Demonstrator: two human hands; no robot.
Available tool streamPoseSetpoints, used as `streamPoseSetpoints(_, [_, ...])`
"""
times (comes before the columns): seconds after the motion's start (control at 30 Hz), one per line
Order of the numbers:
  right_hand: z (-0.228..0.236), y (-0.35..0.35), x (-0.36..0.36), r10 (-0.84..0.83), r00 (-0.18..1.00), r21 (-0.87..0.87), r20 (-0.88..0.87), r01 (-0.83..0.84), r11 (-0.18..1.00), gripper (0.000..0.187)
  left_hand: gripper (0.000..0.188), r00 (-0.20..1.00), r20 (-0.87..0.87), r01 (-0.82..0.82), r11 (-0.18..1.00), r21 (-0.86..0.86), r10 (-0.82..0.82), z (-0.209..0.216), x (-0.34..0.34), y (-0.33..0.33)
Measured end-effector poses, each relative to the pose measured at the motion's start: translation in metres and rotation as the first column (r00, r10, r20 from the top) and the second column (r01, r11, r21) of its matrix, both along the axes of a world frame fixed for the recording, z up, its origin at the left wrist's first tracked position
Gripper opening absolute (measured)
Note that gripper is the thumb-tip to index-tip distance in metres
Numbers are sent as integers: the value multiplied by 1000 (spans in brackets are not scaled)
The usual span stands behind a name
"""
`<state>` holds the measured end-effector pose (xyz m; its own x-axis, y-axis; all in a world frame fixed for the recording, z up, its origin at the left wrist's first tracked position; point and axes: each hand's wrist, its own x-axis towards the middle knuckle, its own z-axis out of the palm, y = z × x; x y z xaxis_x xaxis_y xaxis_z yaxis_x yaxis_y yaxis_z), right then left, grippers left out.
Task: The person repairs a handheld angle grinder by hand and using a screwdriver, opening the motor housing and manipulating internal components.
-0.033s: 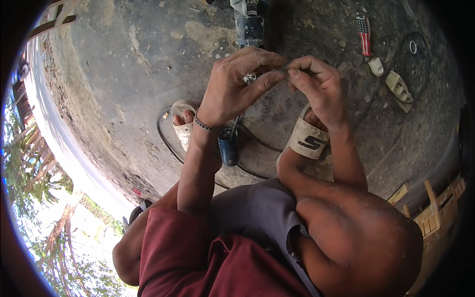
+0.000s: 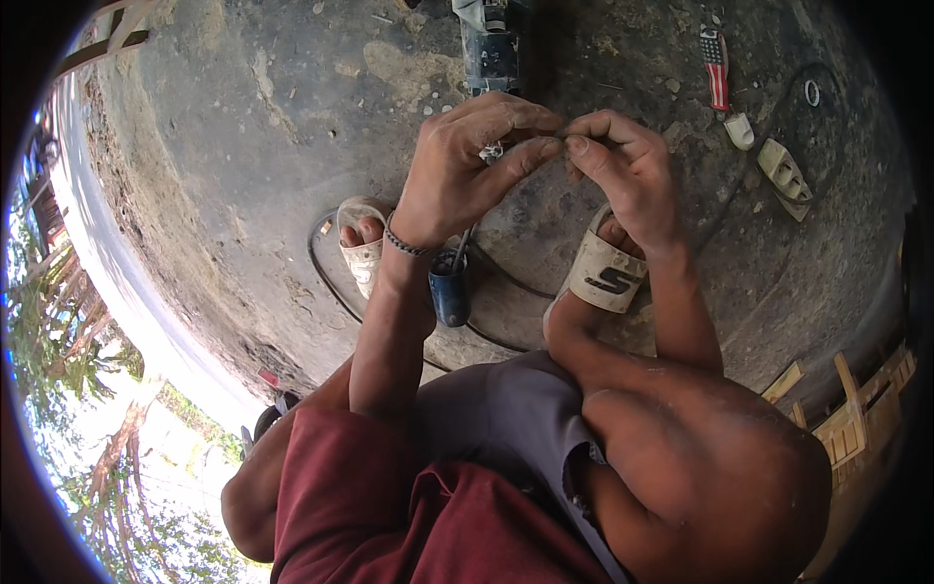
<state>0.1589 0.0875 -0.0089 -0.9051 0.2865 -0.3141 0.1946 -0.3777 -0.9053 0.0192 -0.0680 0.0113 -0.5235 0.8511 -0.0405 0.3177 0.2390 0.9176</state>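
Left hand and right hand of mine meet at the fingertips, pinching what, if anything, I cannot tell, near the blue tool above rough floor, where a loosened grip could lose anything small.

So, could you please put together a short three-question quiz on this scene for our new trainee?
1. Fill the gap: the fingertips of the left hand and the right hand are held ____ (close together / far apart).

2. True or false: a dark bracelet is worn at the hand end of the left forearm.

3. Which thing shows between the pale sandals?
A) a white ring
B) a blue cylindrical part
C) a striped handle

Key: 1. close together; 2. true; 3. B.
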Motion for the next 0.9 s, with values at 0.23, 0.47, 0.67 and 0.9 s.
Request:
streamPoseSetpoints(0.23, [-5,-3,-1,32,997,-53,76,-28,998,15,13,999,-34,-29,996,-86,26,-7,7,0])
streamPoseSetpoints(0.47, [-7,-7,-3,33,999,357,-20,-24,934,11,15,1000,20,15,994,-110,-13,-8,10,-3])
streamPoseSetpoints(0.67, [-7,-8,-4,41,994,495,-99,13,869,7,14,997,79,1,995,-99,6,-14,17,-1])
streamPoseSetpoints(0.9, [-17,5,7,-118,989,257,-92,138,957,16,25,990,124,-46,986,-157,66,-12,9,-9])
